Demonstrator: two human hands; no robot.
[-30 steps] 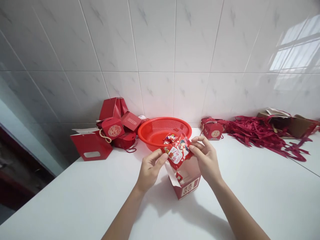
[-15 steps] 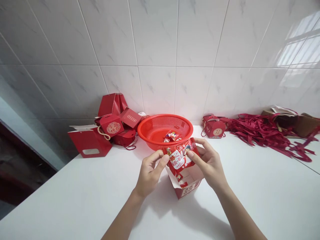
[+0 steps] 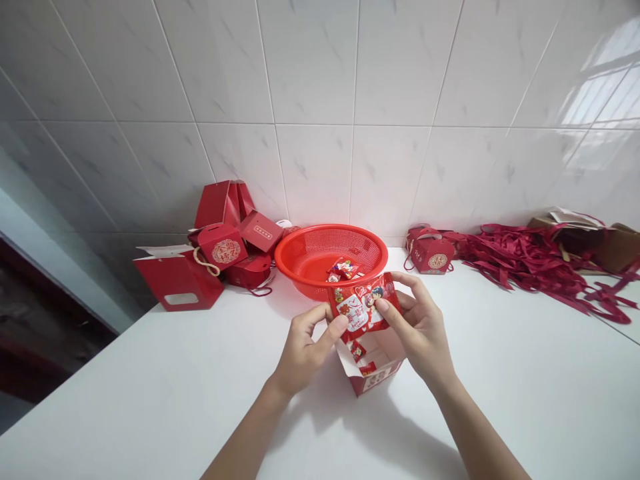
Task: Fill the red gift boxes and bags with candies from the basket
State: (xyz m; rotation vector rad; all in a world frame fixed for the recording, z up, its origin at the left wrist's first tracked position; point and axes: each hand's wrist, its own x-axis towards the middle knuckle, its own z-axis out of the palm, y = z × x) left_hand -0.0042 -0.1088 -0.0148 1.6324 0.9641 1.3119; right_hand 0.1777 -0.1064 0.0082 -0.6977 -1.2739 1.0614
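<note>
The left hand (image 3: 303, 350) pinched the left edge of a red printed packet (image 3: 364, 308) between thumb and fingers, while the right hand (image 3: 423, 327) had its thumb on the printed face and its fingers behind the right side. Each grip was closed on the packet, which was up in front of the red basket (image 3: 281, 259) and over the back part of an open box (image 3: 379, 380) on the white bench (image 3: 200, 380). Whether it touched the box could not be told.

A light, even pinch seemed best here — firm enough to hold the film flat, not so hard as to crush the contents. Neither hand steadied the box, so a low wrist or a brush against its pale flap (image 3: 346, 360) could have nudged it. Small red packets (image 3: 358, 351) lay inside — good reason to keep the opening in sight.
</note>
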